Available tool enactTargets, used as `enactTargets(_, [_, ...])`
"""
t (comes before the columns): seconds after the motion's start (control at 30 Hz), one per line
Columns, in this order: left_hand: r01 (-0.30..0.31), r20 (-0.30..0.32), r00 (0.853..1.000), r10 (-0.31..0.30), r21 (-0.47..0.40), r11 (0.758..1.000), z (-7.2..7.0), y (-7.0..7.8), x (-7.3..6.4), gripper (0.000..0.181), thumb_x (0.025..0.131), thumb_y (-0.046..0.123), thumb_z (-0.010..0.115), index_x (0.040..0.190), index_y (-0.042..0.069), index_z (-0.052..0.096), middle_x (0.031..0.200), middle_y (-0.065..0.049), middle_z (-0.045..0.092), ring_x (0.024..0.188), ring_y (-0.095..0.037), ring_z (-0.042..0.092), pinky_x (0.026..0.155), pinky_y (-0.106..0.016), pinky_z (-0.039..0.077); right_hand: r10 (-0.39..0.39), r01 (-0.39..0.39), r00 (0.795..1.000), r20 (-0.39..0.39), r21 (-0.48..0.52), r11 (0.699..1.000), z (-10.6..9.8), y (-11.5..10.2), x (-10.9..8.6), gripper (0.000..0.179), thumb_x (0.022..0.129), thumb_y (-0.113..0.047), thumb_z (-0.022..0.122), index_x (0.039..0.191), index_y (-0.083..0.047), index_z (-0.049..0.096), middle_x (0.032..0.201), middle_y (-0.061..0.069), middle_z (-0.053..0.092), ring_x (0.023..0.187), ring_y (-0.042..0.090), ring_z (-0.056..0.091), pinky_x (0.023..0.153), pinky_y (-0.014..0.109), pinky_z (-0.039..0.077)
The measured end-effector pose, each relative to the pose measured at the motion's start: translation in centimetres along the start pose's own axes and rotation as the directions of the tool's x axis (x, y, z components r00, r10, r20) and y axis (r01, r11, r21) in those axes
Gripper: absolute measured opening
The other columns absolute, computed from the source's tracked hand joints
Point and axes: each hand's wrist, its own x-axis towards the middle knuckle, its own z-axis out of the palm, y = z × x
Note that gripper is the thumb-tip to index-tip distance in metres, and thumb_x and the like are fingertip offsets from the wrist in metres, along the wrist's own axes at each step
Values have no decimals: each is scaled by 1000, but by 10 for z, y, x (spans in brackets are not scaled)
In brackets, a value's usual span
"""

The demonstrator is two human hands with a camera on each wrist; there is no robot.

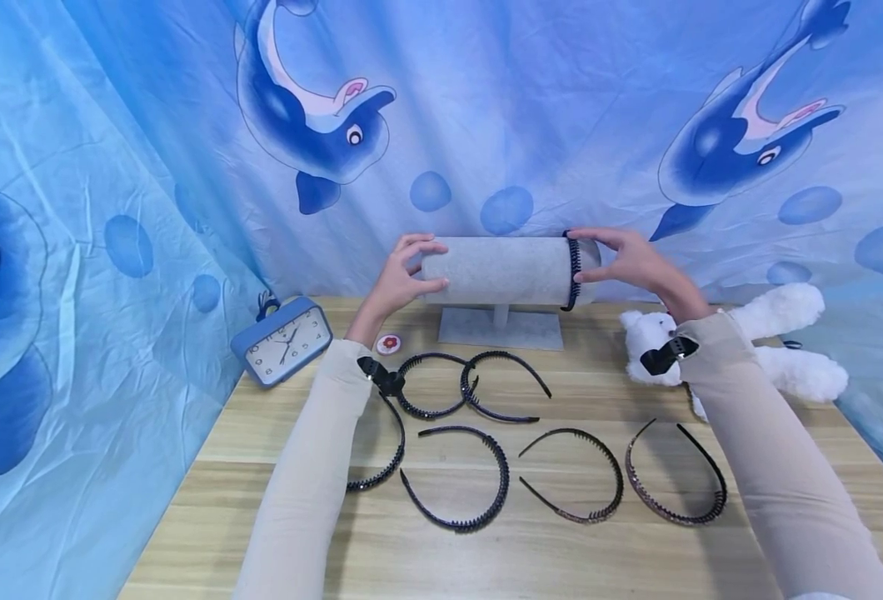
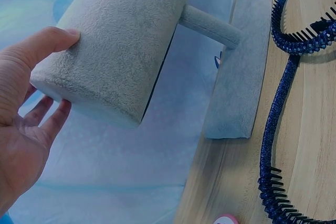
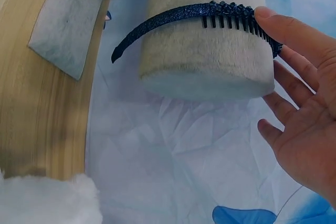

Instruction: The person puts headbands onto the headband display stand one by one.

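Observation:
A grey plush-covered cylinder on a T-shaped headband display stand (image 1: 505, 271) stands at the back of the table. My left hand (image 1: 400, 275) holds its left end; in the left wrist view the thumb lies on one side of the cylinder (image 2: 121, 40) and fingertips touch the end. Near the other end, a dark blue toothed headband (image 1: 572, 271) sits around the cylinder. My right hand (image 1: 632, 258) pinches this headband, its thumb on the beaded, toothed part (image 3: 231, 10) and its fingers partly hidden behind the cylinder.
Several dark headbands, one of them a beaded headband (image 1: 497, 483), lie on the wooden table (image 1: 561, 558). A blue clock (image 1: 282, 342) and a small round flower badge (image 1: 389, 344) stand left. A white plush toy (image 1: 797, 371) lies right, partly behind my right arm.

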Motion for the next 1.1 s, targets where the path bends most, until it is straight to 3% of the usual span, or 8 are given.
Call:
enactTargets(0.37, [10,2,1000,-10,-10,1000,2,2,0,53,82,2,82,131,3,63,154,-11,37,147,-28,32,123,-57,35,11,-11,1000,18,0,1000,10,-18,11,81,83,-24,86,154,-20,46,167,11,32,155,38,22,128,61,18])
enactTargets(0.6, [21,19,1000,-21,-19,1000,0,28,-9,51,83,-2,79,131,-3,61,154,-19,36,148,-33,31,124,-58,34,21,-20,999,30,-41,999,13,-23,21,80,83,-28,86,153,-21,47,166,10,32,155,39,22,126,64,21])
enactTargets(1.1, [9,23,1000,-8,-22,1000,-1,30,-10,51,83,-3,78,131,-3,61,155,-22,35,148,-34,30,123,-61,33,-60,64,997,42,-88,994,18,-30,30,73,84,-18,84,150,-12,51,163,17,35,154,40,23,127,65,17])
